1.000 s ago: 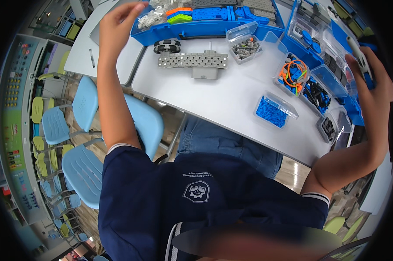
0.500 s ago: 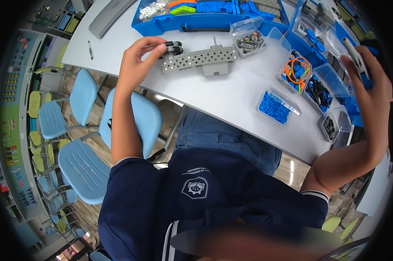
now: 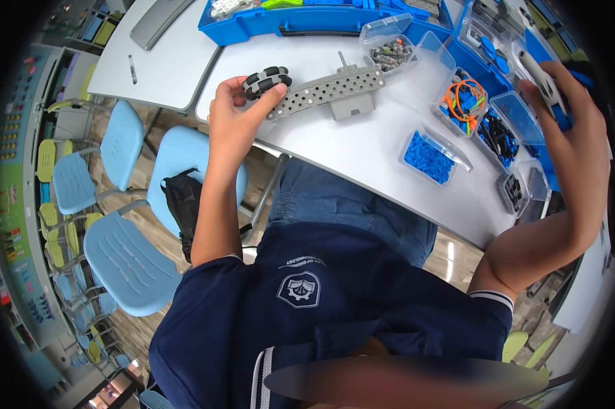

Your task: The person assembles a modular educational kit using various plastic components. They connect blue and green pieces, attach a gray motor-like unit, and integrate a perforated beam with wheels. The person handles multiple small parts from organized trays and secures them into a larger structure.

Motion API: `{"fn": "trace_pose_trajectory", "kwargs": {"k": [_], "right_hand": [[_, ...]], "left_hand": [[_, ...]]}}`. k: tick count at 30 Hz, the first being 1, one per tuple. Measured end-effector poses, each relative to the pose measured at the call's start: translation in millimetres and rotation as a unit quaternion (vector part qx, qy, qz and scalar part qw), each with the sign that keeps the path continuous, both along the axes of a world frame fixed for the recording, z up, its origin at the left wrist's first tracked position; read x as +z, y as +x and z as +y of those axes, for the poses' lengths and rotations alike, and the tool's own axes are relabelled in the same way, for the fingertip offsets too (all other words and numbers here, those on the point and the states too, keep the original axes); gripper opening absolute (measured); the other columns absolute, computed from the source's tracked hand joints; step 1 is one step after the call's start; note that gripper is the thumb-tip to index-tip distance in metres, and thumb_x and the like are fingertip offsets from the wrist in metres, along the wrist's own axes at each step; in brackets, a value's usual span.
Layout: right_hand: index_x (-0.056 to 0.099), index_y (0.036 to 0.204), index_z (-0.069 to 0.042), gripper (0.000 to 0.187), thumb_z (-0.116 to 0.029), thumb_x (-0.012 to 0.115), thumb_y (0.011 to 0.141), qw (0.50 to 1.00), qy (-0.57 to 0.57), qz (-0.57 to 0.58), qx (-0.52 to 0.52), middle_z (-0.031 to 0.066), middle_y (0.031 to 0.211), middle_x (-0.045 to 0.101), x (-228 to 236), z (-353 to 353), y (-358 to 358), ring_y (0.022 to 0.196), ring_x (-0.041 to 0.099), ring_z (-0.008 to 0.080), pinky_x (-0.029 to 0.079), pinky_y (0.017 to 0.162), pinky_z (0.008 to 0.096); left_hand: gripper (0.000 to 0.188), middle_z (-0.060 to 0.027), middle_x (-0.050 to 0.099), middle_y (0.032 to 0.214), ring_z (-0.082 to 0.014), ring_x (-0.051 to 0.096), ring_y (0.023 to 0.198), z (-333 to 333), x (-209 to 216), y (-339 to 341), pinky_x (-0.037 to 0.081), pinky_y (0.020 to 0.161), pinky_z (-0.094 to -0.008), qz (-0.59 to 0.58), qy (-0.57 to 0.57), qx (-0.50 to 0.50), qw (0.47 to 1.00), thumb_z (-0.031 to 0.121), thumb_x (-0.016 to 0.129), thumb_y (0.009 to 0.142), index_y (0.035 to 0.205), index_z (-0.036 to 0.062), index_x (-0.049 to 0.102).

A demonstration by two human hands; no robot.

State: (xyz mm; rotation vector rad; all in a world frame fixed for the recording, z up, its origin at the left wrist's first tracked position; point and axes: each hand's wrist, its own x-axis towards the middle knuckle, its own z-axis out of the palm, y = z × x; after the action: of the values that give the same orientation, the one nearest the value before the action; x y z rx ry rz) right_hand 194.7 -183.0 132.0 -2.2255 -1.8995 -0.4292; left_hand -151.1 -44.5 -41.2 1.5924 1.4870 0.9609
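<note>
In my left hand (image 3: 236,116), closed with thumb and fingers, is a black-and-grey omni wheel (image 3: 266,82). It overlaps the left end of a grey perforated beam (image 3: 331,91), so I cannot tell whether they are joined. Against the beam sits a grey block shaped like a motor (image 3: 353,105), and a thin shaft (image 3: 342,59) stands up on its far side. Away to the right, my raised right hand (image 3: 580,123) is closed round a light grey and blue hand tool (image 3: 540,76), whose working end I cannot make out.
A blue storage tray (image 3: 253,28) stands beyond the beam. Clear boxes of small parts line the right, among them blue pins (image 3: 428,160), orange bands (image 3: 464,102) and black pieces (image 3: 498,144). A pen (image 3: 132,69) lies far left; blue chairs (image 3: 127,262) stand beside the table.
My left hand has shifted right with the wheel, which now shows more of its rollered rim. The beam's right end has tilted farther away from me. My right hand keeps the tool.
</note>
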Motion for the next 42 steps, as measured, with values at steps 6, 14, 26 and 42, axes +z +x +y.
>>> {"fn": "trace_pose_trajectory", "kwargs": {"k": [6, 14, 26, 42], "right_hand": [[0.064, 0.115, -0.004, 0.035, -0.025, 0.072, 0.089, 0.996, 0.044, 0.029, 0.078, 0.0177, 0.094, 0.068, -3.1, -3.6, 11.2, 0.079, 0.064, 0.0251, 0.049, 0.075, 0.0337], [0.064, 0.111, -0.004, 0.032, -0.022, 0.074, 0.086, 0.993, 0.044, 0.060, 0.092, 0.0175, 0.088, 0.068, 1.6, -8.8, 15.9, 0.073, 0.062, 0.0284, 0.049, 0.072, 0.0340], [0.062, 0.097, -0.002, 0.025, -0.018, 0.074, 0.083, 0.994, 0.095, 0.041, 0.020, 0.0169, 0.086, 0.066, 11.0, -18.3, -4.2, 0.080, 0.063, 0.0349, 0.048, 0.070, 0.0399], [0.062, 0.101, -0.005, 0.026, -0.014, 0.074, 0.080, 0.995, 0.084, 0.053, 0.028, 0.0156, 0.089, 0.067, 8.6, -26.1, -11.8, 0.083, 0.063, 0.0356, 0.048, 0.072, 0.0409]], "left_hand": [[0.099, -0.0197, 0.069, 0.095, -0.0269, 0.066, 0.081, -7.0, 21.9, 22.4, 0.033, 0.101, -0.0358, 0.107, 0.039, -0.009, 0.993, 0.060, 0.081, 0.068, 0.128, -0.0073, 0.041], [0.100, -0.0243, 0.068, 0.094, -0.0298, 0.068, 0.086, -18.9, 27.4, 36.4, 0.052, 0.080, -0.0352, 0.111, 0.039, -0.005, 0.993, 0.054, 0.083, 0.071, 0.132, -0.0088, 0.034], [0.071, -0.0115, 0.047, 0.122, -0.0193, 0.056, 0.107, -8.6, 4.7, 24.4, 0.046, 0.090, -0.0320, -0.267, 0.059, -0.009, 0.962, 0.001, 0.079, 0.078, 0.128, 0.0074, 0.029], [0.046, -0.0174, 0.060, 0.129, -0.0269, 0.059, 0.118, 25.2, -5.6, -23.3, 0.049, 0.104, -0.0439, -0.556, -0.163, -0.039, 0.814, 0.008, 0.067, 0.088, 0.130, 0.0010, 0.052]]}}
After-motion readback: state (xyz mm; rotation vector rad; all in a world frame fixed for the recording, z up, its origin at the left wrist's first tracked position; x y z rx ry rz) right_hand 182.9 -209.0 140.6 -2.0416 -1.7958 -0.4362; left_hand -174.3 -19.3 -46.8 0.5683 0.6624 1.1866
